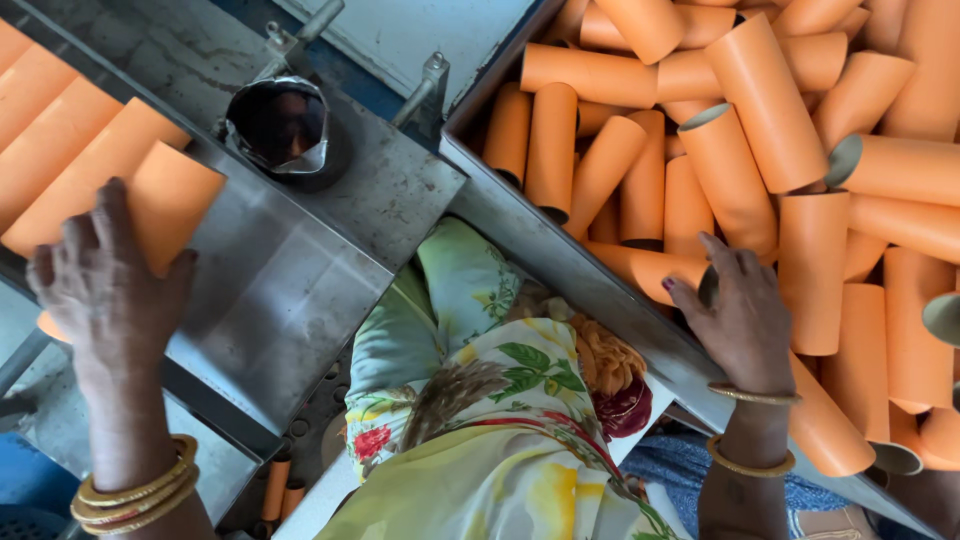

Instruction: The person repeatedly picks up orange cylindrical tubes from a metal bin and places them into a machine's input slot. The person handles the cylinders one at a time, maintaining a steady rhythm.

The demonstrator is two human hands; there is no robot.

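While the left hand (105,285) lies spread over the end of an orange cardboard tube (165,205) at the left edge of the metal chute (290,280), the right hand (740,315) curls loosely on a tube (650,270) at the near edge of the bin (560,265). That tube lies crosswise under the fingertips, its long axis along the bin wall, directly beneath the right hand.

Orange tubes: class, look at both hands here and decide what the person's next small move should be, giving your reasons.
Probably close the right hand around the orange tube under its fingertips and lift it from the bin. That hand only rests on the heap, fingers spread, with no tube in its grip. The left hand is already pressed against an orange tube on the tray, at the end of a row on the metal tray.
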